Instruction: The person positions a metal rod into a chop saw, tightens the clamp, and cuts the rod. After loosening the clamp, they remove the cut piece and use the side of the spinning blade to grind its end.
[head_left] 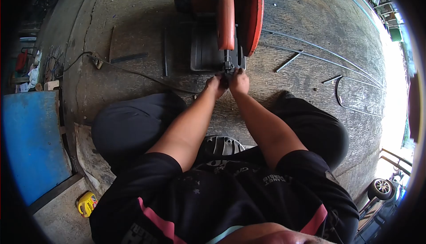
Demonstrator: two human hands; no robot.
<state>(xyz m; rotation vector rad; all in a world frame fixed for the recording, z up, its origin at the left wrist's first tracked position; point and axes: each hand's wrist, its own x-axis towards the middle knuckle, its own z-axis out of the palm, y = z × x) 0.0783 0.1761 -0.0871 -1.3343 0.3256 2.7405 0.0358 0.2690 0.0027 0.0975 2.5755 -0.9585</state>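
A red cut-off saw (226, 20) stands on the floor in front of me, its round red guard on the right and its motor on the left. Both of my hands meet at the near end of its dark metal base (202, 51), just below the handle. My left hand (216, 85) has its fingers curled inward at a small metal part (228, 65). Right beside it, my right hand (239, 82) is closed at the same part, fingers bent. What either hand grips is too small and dark to make out.
Long thin metal rods (328, 57) run across the floor on the right, with short pieces (288, 61) near them. A cable (133, 72) crosses the floor on the left. Farther left are a blue panel (33, 142) and a yellow container (87, 204).
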